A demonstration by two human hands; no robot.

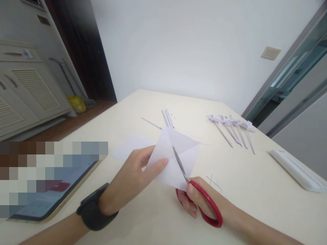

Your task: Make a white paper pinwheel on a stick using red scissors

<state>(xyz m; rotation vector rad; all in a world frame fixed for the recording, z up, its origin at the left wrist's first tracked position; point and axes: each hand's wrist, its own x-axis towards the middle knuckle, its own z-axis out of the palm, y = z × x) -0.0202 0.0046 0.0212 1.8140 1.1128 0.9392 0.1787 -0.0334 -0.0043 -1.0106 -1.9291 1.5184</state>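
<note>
Between thumb and fingers, my left hand (pixel 143 170) grips a square sheet of white paper (pixel 163 173) with crease lines across it. My right hand (pixel 196 194) is closed around the red handles of a pair of scissors (pixel 208 207). One long blade lies over the paper's face and points up toward its middle; the other blade is hidden behind the sheet. Part of my left fingers is also hidden behind it. A dark band sits on my left wrist. Another white sheet (pixel 127 146) lies flat on the table behind my left hand.
Paper pinwheels on white sticks (pixel 230 126) lie at the table's right. Several rolled paper sticks (pixel 167 117) and a thin rod (pixel 151 122) lie beyond the sheet. Paper scraps (pixel 214 180) are near my right hand. A tablet (pixel 63 190) stands left; a white packet (pixel 296 170) lies right.
</note>
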